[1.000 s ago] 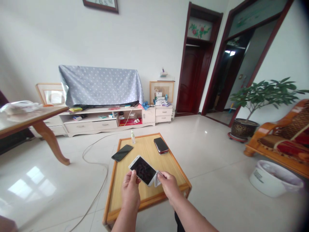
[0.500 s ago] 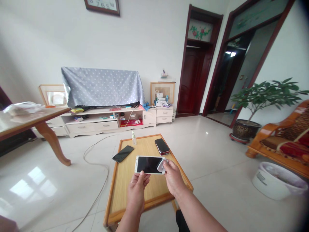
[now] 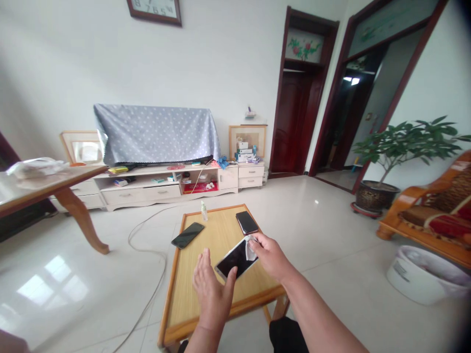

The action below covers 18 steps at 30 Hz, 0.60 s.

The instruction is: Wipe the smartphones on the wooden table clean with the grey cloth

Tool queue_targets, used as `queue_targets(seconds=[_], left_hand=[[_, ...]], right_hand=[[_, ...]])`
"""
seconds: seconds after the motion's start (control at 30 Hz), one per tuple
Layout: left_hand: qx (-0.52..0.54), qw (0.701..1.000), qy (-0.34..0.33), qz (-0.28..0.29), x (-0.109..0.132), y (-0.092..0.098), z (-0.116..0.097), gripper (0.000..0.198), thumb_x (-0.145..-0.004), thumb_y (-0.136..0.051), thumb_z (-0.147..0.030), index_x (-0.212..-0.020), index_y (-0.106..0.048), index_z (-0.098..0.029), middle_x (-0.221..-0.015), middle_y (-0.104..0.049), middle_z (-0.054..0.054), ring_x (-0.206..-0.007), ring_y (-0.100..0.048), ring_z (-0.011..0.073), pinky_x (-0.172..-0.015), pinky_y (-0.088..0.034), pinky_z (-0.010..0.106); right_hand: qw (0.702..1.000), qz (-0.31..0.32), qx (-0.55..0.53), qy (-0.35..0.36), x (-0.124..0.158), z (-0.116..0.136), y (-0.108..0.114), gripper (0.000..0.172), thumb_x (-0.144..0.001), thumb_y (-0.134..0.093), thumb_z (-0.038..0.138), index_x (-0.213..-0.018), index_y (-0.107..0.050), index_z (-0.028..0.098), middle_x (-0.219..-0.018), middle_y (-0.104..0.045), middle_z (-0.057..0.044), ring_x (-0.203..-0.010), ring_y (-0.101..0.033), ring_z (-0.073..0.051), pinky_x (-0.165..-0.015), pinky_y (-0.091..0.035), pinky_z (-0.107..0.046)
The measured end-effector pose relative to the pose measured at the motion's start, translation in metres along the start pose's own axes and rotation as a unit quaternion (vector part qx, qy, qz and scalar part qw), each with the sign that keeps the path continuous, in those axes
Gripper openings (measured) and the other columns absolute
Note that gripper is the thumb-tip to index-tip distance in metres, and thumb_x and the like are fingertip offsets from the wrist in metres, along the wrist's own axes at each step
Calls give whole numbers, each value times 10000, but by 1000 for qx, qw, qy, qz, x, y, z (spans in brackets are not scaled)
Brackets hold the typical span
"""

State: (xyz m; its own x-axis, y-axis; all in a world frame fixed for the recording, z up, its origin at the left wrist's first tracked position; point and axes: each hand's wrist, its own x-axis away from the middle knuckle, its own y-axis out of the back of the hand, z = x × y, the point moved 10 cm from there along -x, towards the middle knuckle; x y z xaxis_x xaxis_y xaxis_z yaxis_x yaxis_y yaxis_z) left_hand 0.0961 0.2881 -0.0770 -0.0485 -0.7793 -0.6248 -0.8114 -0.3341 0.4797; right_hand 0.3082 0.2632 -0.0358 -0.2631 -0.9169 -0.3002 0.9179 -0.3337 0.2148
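Cloth [image 3: 250,250] partly hidden behind right hand [image 3: 270,256]; wall clock [image 3: 154,9] cut off.

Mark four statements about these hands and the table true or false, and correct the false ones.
1. The right hand presses a small white cloth against a white-framed smartphone. True.
2. The left hand is clenched in a fist. False: it is open, fingers spread upward, beside the phone.
3. A black smartphone and a dark phone with a red edge lie on the wooden table. True.
4. The small bottle stands on the floor. False: it stands at the table's far end.
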Motion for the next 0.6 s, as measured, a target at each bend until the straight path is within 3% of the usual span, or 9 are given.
queue_targets(seconds=[0.1,0.17,0.23,0.33,0.47,0.6], left_hand=[[62,995,-23,73,2,-14,-8,604,-903,-589,-470,-1444,-446,-243,-1423,-559,145,-1370,-460,338,-1143,-295,582],[154,975,-14,162,6,-31,-13,415,-955,-509,-431,-1326,-559,-252,-1284,-656,113,-1217,-589,285,-1078,-399,511],[241,945,20,221,11,-41,-15,357,-977,-466,-429,-1241,-601,-230,-1156,-703,90,-1039,-657,230,-950,-496,403],[294,929,74,212,11,-41,-10,332,-969,-483,-456,-1127,-634,-206,-994,-720,54,-876,-656,187,-806,-519,312],[277,944,83,161,7,-31,-4,311,-937,-542,-462,-1089,-668,-222,-1008,-720,70,-941,-648,218,-838,-506,328],[235,963,49,124,1,-20,-10,282,-911,-576,-462,-1050,-708,-255,-977,-729,82,-929,-644,245,-873,-490,375]], right_hand=[[994,41,91,49,7,16,-15,219,-952,-545,392,-913,-666,214,-858,-653,-15,-788,-593,-176,-708,-445,-280],[988,60,118,76,13,26,-26,201,-954,-541,357,-889,-670,217,-877,-653,-18,-807,-596,-174,-728,-449,-280],[989,63,108,84,15,31,-31,222,-964,-528,359,-877,-674,216,-866,-649,-20,-806,-598,-172,-731,-455,-278],[995,-4,63,74,11,27,-18,308,-970,-518,431,-842,-684,206,-875,-651,-37,-814,-600,-182,-739,-467,-284],[987,-158,-3,9,10,1,10,399,-930,-552,549,-841,-698,188,-844,-668,-46,-797,-593,-201,-729,-464,-295],[987,-151,-41,-39,18,-13,-9,404,-903,-577,582,-860,-687,196,-773,-685,-33,-742,-602,-205,-680,-459,-291]])
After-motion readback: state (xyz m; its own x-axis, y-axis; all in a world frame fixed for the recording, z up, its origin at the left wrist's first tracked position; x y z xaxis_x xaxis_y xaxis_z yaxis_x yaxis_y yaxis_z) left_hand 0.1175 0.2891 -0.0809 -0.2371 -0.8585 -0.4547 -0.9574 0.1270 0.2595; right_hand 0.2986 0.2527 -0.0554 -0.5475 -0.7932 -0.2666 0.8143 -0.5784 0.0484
